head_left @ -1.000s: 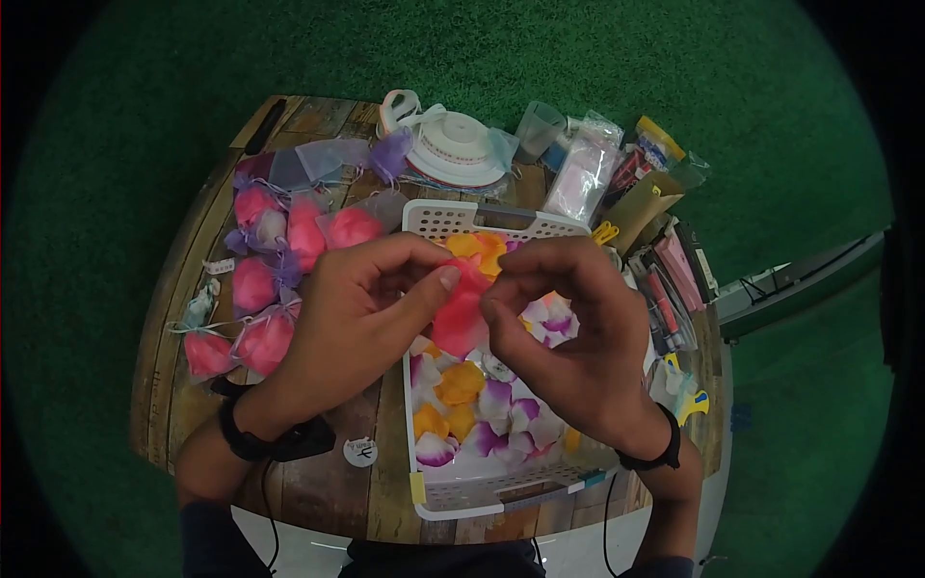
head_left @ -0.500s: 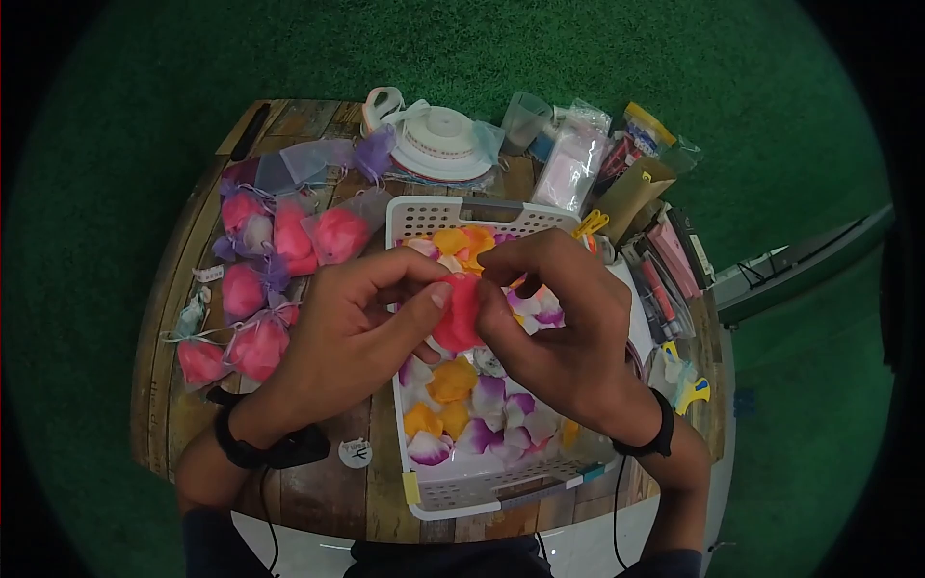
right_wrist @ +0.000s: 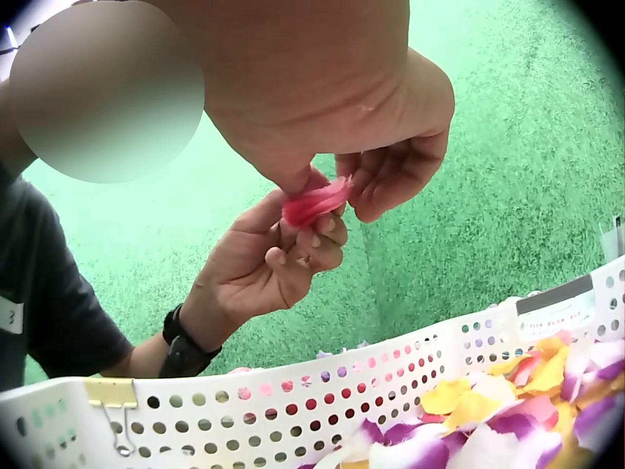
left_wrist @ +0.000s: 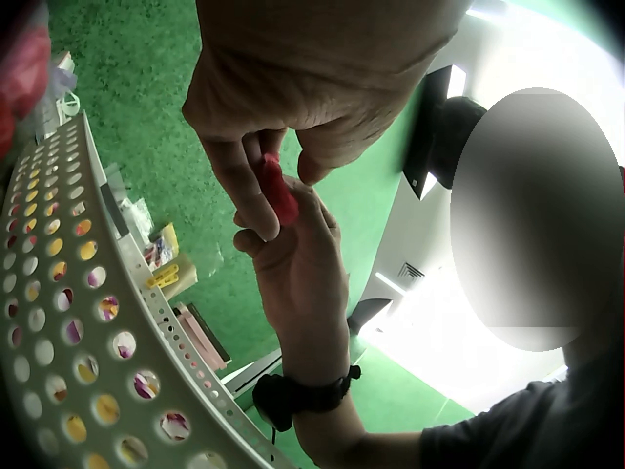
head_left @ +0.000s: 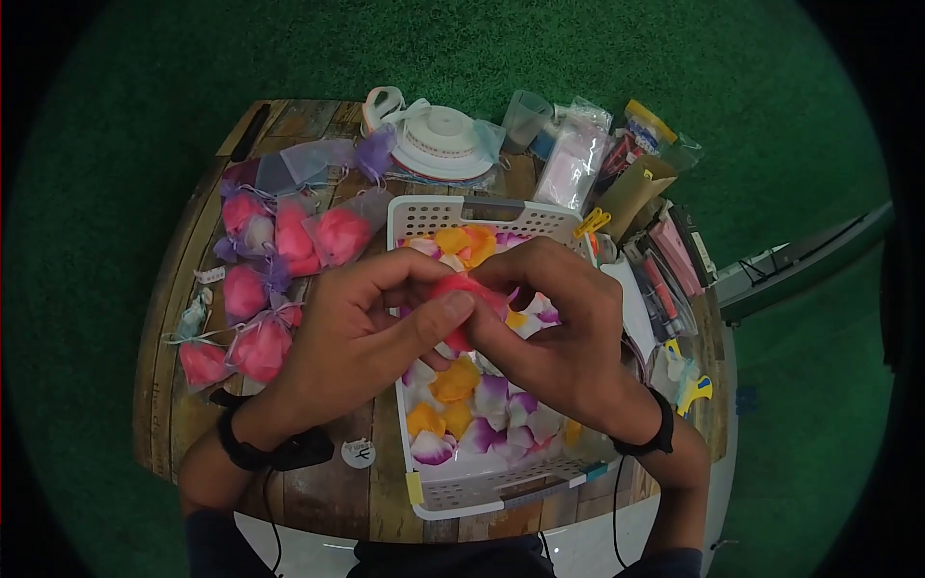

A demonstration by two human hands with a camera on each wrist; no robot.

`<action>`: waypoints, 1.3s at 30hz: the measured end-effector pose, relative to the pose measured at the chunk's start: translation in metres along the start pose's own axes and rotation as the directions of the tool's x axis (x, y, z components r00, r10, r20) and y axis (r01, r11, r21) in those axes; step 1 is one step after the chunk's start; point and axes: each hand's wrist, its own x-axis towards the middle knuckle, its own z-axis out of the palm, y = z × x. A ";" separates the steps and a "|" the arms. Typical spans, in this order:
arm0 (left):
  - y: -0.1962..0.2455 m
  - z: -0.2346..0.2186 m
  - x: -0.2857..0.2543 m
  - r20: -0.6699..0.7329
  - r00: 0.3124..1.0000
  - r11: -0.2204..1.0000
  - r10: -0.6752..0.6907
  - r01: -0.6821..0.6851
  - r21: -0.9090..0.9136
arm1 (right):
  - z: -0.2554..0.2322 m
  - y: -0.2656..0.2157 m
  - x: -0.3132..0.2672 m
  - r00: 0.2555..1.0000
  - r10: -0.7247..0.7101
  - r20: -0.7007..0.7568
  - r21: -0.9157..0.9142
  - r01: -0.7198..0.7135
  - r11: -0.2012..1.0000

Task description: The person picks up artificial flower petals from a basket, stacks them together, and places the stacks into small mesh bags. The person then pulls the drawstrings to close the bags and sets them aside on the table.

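Observation:
Over the basket both hands meet at a bunch of pink artificial petals [head_left: 462, 286]. My left hand [head_left: 358, 332] pinches the petals between thumb and curled fingers. From the other side, my right hand [head_left: 564, 337] holds their edge with thumb and forefinger. In the right wrist view the pink petals [right_wrist: 317, 203] look folded together into a small layered roll. Below the hands, a white perforated basket [head_left: 397, 385] contains loose petals [head_left: 453, 380] in orange, white and purple.
Mesh pouches [head_left: 258, 349] with pink contents lie on the wooden table [head_left: 337, 496] at left. A ribbon spool [head_left: 445, 144] and a clear cup [head_left: 526, 118] stand behind the basket. Packets, pens [head_left: 661, 301] and yellow scissors [head_left: 593, 223] lie at right. A round tag [head_left: 358, 454] is near the basket.
The pink petals, spread flat and hanging earlier, are now folded between the fingers. My right hand has come closer to my left, its thumb now against the left thumb tip.

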 end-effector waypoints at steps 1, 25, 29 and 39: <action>0.002 0.001 0.000 0.016 1.000 1.000 0.011 -0.012 0.009 | 0.000 0.000 0.000 1.000 0.001 0.000 0.001 -0.001 1.000; -0.009 0.004 0.000 -0.071 0.997 0.988 0.040 -0.029 0.151 | -0.016 -0.003 -0.022 0.963 0.260 0.069 0.174 -0.268 0.948; -0.008 0.002 -0.001 -0.038 0.999 0.988 0.033 -0.027 0.155 | -0.012 -0.008 -0.017 0.972 0.235 0.006 0.186 -0.231 0.955; -0.008 0.003 -0.001 -0.014 0.999 0.988 0.049 -0.046 0.147 | -0.010 -0.007 -0.021 0.915 0.348 0.202 0.301 -0.396 0.867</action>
